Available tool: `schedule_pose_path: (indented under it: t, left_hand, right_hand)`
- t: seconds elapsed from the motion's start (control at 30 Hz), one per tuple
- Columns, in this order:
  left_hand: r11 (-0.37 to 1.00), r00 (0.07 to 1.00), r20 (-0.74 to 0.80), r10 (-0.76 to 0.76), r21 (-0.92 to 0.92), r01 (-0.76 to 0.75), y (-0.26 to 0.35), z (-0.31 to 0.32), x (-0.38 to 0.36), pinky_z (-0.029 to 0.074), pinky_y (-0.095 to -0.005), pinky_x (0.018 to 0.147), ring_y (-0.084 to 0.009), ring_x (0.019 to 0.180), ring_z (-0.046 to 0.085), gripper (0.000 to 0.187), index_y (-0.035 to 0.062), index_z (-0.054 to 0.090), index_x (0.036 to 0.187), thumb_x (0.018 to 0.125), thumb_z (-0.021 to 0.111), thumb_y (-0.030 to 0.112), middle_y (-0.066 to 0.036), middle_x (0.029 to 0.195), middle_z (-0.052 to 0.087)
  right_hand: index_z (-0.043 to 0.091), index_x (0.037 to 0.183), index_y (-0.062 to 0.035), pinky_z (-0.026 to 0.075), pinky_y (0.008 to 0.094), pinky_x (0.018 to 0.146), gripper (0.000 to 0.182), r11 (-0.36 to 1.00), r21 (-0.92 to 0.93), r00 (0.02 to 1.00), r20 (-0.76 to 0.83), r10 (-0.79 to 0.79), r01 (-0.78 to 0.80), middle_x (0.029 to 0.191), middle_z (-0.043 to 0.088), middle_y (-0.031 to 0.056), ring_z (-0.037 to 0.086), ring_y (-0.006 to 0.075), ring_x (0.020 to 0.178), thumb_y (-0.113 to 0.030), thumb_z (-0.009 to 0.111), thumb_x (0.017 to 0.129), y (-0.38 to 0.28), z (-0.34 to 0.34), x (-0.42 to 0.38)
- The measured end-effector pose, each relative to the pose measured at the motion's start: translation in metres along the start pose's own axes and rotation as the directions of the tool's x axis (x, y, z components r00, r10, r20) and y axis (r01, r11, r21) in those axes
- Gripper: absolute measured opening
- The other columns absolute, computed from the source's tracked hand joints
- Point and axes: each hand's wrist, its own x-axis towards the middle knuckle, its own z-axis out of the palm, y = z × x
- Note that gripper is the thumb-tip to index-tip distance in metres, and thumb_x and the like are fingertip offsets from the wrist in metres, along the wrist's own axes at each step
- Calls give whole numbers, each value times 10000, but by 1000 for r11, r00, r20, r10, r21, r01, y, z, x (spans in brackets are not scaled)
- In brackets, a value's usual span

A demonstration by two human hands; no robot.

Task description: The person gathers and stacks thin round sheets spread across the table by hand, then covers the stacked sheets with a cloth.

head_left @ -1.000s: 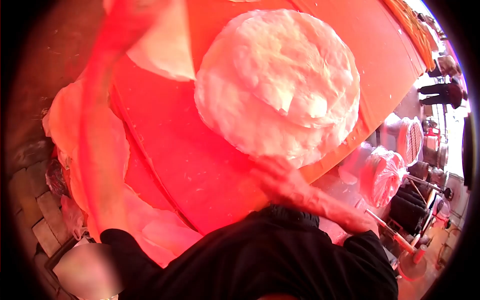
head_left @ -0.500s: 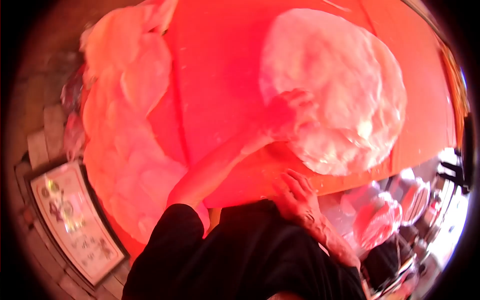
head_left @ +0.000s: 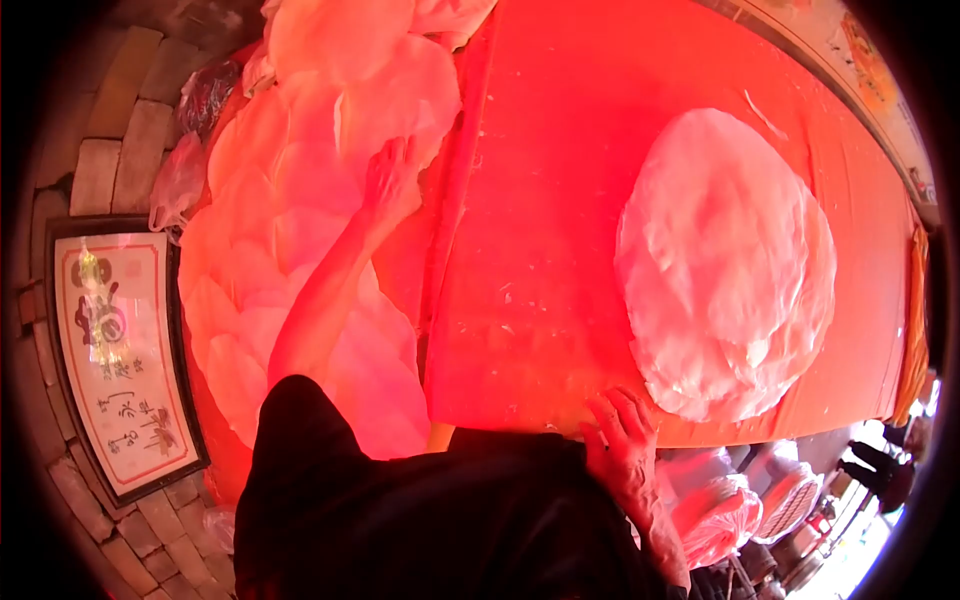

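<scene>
Out towards 11 o'clock the left hand [head_left: 393,185] is held over the overlapping pale sheets [head_left: 270,270], fingers loosely extended; whether a sheet edge is pinched beneath them cannot be told. And the right hand [head_left: 622,440]? That one is seen opened out, fingers spread, rested at the counter's near edge around 5 o'clock, with nothing gripped.

Here is the relation to be watched: the round pile of thin pale sheets [head_left: 730,270] is set well apart from the left hand, just past its 3 o'clock, while from the right hand it is found close by, at about 1 o'clock. So the pile is neared most by the right hand, the layered sheets by the left! The pile's long axis is drawn roughly from 12 to 6, and the layered spread is stretched from 12 down towards 7.

Underneath, the counter [head_left: 545,230] is covered in red, flecked with small pale scraps, and a dark seam is run down between the two lots of sheets. Beyond, at 9 o'clock, a framed panel of calligraphy [head_left: 120,360] is propped or laid by bricks [head_left: 95,178]; at 5 o'clock, plastic-wrapped goods [head_left: 725,520] are crowded below the edge
</scene>
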Motion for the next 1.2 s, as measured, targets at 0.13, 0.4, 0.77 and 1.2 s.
schedule_pose_path:
  t: [0.13,0.4,0.77,1.2]
  left_hand:
    - [999,999,-45,-19,-37,18,-22,-10,3,453,-501,944,-415,1161,514,679,33,434,1381,759,678,155,-234,1255,532]
    - [967,942,-337,-4,-242,-82,19,-105,-59,455,-498,933,-416,1147,519,696,21,436,1377,752,701,178,-234,1245,534]
    - [867,959,-107,263,-409,-284,187,-73,-231,458,-493,919,-418,1128,525,723,3,439,1371,743,733,210,-234,1231,538]
    - [937,948,-5,-319,-154,314,85,-73,-321,462,-488,901,-420,1105,533,760,-17,442,1364,733,770,248,-235,1214,542]
  right_hand:
    - [667,1047,-13,535,474,839,328,997,72,999,-27,-22,24,1084,631,190,622,388,1018,-50,744,730,4,3,21]
    - [655,1069,2,546,440,827,311,946,322,996,-58,63,-41,1080,645,176,639,347,992,-34,720,767,24,23,95]
    - [626,1146,30,546,369,834,317,833,460,949,84,304,-308,1119,657,181,652,277,988,-6,658,832,24,41,132]
    - [587,1256,29,521,319,894,328,887,345,896,-209,391,-306,1211,640,182,641,231,1042,-33,557,936,10,-143,131]
